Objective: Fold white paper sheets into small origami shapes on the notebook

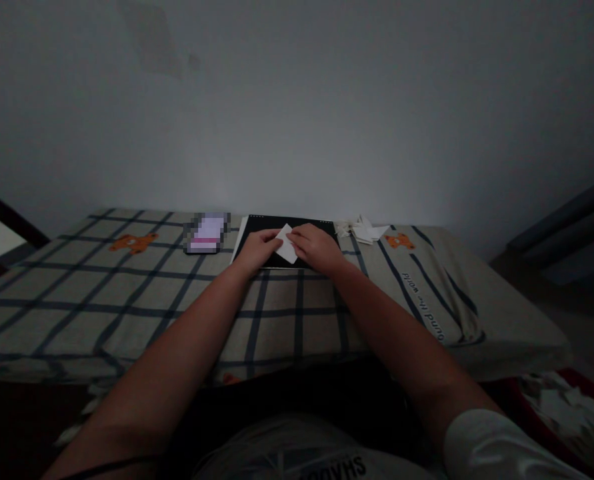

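A small folded white paper [286,245] lies on a black notebook [257,228] resting on the checked bedsheet. My left hand [257,250] pinches the paper's left edge with curled fingers. My right hand [315,247] presses on its right side, fingers bent over it. Both forearms reach forward from the bottom of the view.
A small pile of folded white paper pieces [363,231] lies right of the notebook. A blurred-out phone-like object [206,233] sits to the left. The checked sheet [127,293] has orange bear prints. More white scraps [567,407] lie on red cloth at lower right. A plain wall stands behind.
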A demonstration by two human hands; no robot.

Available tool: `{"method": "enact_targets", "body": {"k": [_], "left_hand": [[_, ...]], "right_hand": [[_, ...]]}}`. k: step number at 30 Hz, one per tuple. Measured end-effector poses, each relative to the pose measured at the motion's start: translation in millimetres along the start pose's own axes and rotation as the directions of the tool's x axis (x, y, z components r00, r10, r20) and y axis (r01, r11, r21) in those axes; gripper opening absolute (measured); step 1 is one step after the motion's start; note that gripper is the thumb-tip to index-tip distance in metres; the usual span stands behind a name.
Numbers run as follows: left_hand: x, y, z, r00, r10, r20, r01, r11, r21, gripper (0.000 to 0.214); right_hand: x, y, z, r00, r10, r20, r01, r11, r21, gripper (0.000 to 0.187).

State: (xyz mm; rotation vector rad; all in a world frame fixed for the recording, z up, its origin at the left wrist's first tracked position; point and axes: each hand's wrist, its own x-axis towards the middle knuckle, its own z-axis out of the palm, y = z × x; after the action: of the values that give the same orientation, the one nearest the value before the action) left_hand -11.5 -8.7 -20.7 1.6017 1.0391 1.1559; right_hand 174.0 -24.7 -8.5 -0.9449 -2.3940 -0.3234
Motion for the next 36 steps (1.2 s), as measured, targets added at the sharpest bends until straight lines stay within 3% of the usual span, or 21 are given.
{"method": "enact_targets", "body": {"k": [6,13,18,29,36], "left_hand": [[-1.7,0.4,0.3,1.000,0.026,0.002,-0.026,1.000,0.006,0.038],[0.2,-3.2,-1.6,0.992,0.114,0.051,-0.119,0.987,0.108,0.045],[-0.2,-1.6,-1.4,0.983,0.149,0.105,-0.162,0.979,0.125,0.047],[-2.2,2.8,-2.7,0.986,0.119,0.120,-0.141,0.971,0.194,0.041],[-4.4,6.1,-2.2,0.993,0.070,0.098,-0.089,0.975,0.205,0.037]], "right_hand": [[0.0,-0.9,-2.1,1.000,0.017,0.013,-0.017,1.000,-0.012,0.028],[-0.5,1.7,3.1,0.992,0.045,-0.115,-0.037,0.997,0.075,0.024],[-0.8,5.7,6.6,0.990,0.052,-0.134,-0.038,0.993,0.108,0.022],[0.6,3.1,2.5,0.925,0.329,-0.191,-0.233,0.887,0.399,0.017],[2.0,1.6,3.6,0.857,0.505,-0.100,-0.394,0.769,0.503,0.017]]}}
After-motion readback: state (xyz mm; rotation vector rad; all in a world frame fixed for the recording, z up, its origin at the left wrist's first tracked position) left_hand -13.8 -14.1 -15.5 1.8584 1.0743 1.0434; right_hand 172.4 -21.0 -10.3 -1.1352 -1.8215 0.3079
